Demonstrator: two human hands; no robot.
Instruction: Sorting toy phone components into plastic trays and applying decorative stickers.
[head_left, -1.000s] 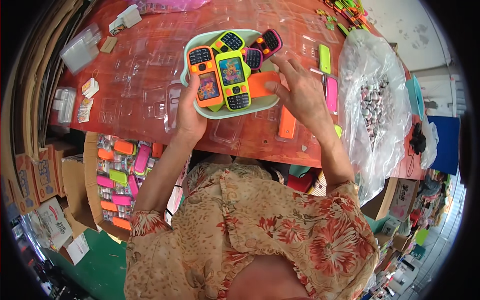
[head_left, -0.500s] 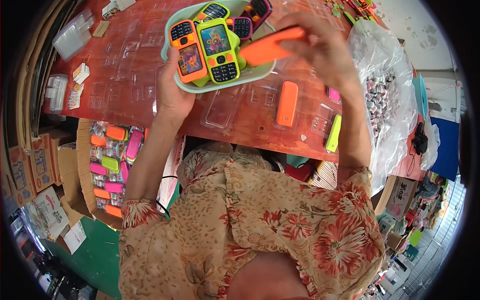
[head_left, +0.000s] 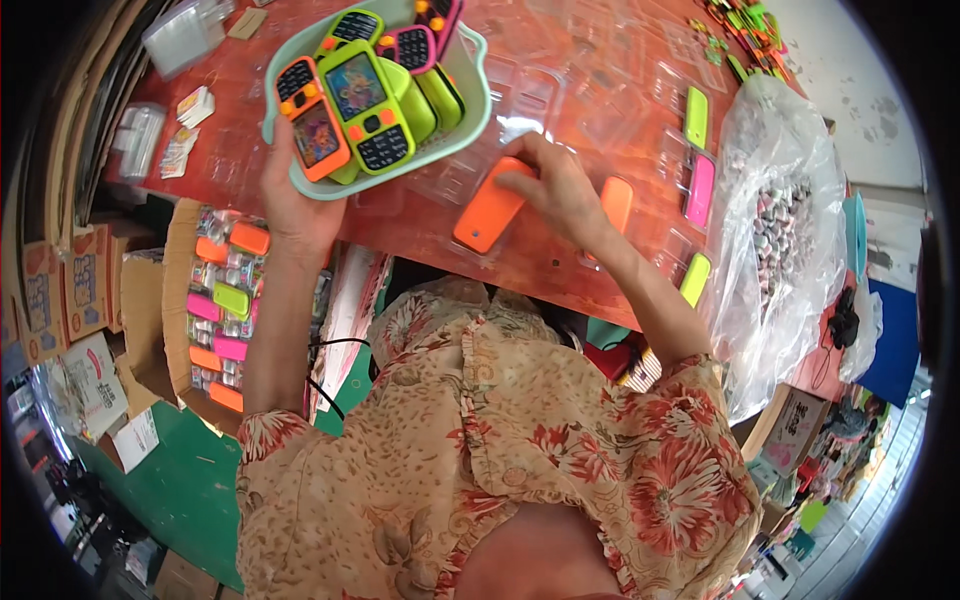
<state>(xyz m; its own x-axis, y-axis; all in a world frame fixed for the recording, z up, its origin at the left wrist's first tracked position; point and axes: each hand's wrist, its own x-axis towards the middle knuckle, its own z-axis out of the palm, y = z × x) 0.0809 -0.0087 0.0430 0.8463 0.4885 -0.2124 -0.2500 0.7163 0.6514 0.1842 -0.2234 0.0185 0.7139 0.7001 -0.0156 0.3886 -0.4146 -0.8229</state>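
My left hand (head_left: 300, 205) grips the near-left rim of a pale green plastic basin (head_left: 440, 150), its thumb over the edge beside an orange toy phone (head_left: 320, 135). Heaped in the basin are several toy phones, among them a lime green one (head_left: 365, 105) with a picture screen and black keypad, and a black-and-pink one (head_left: 412, 48). Just right of the basin, my right hand (head_left: 555, 195) pinches the upper end of another orange toy phone (head_left: 488, 210), back side up, at a clear plastic tray on the table. Its underside is hidden.
Clear blister trays cover much of the red table (head_left: 400, 225). Along its right side lie an orange phone (head_left: 617, 203), a pink one (head_left: 700, 188) and lime green ones (head_left: 697, 115). A clear bag of small parts (head_left: 780, 230) stands right; a carton of packed phones (head_left: 180, 300) stands lower left.
My right hand has brought the orange phone from over the basin down to the table. The basin and my left hand appear farther left in the view, which has also shifted.
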